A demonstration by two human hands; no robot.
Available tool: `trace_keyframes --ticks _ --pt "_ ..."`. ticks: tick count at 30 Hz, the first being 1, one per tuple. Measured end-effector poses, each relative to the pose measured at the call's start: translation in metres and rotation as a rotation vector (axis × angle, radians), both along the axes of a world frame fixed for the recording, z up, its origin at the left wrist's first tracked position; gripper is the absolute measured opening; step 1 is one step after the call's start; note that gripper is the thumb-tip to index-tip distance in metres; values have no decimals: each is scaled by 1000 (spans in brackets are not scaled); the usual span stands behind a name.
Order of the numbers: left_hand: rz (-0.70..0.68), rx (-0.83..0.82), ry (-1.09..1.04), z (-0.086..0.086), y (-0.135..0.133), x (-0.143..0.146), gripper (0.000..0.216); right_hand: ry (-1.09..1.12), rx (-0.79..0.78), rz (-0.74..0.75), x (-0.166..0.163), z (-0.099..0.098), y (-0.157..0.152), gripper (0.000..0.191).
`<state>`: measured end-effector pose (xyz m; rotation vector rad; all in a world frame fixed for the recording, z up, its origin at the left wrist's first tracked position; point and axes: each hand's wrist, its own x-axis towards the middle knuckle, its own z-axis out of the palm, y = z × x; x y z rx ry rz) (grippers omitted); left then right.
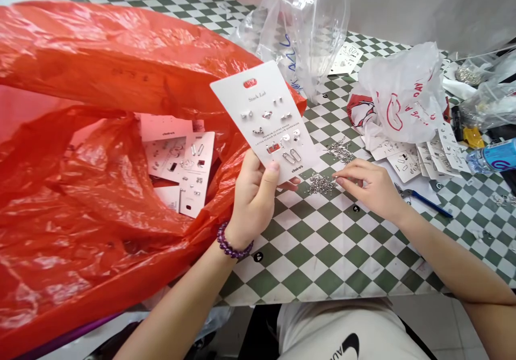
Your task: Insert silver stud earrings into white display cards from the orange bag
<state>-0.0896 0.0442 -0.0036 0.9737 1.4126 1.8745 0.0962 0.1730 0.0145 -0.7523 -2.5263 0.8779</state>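
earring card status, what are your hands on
Left hand gripping white rectangular Claire's earring card. Right hand open, fingertips at loose pile of small silver metal pieces. Orange-red plastic bag beside left hand, more cards inside.

Green-and-white checkered tabletop; white printed plastic bag on it, clear plastic bag behind, blue-handled pliers, water bottle at right edge.
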Motion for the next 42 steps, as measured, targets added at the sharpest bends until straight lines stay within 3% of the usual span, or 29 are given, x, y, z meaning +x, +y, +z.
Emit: trace_keyframes --ticks 3,5,14,19,22,25,31,37,42 --pt "-41 0 -3 2 0 3 27 18 -186 -59 -2 6 -2 9" --pt "-55 -10 4 3 0 4 28 -9 -216 -66 -3 8 -2 6" --pt "-90 -71 -22 2 -2 3 33 -64 10 26 1 8 -2 19" --pt "-110 -57 1 2 -2 3 29 -15 153 50 2 8 -3 18" --pt "-105 -41 18 1 -1 4 27 -17 48 18 3 12 -5 16" --pt "-111 -39 36 1 -1 5 27 -185 -68 50 5 18 -4 17" --pt "-117 -93 25 2 -2 5 31 -672 116 71 11 19 9 20" --pt "-127 -116 -16 0 -2 5 37 -492 258 -80 28 23 11 14" --pt "-135 -125 -15 -1 -2 7 33 -440 312 -39 29 9 -9 20"
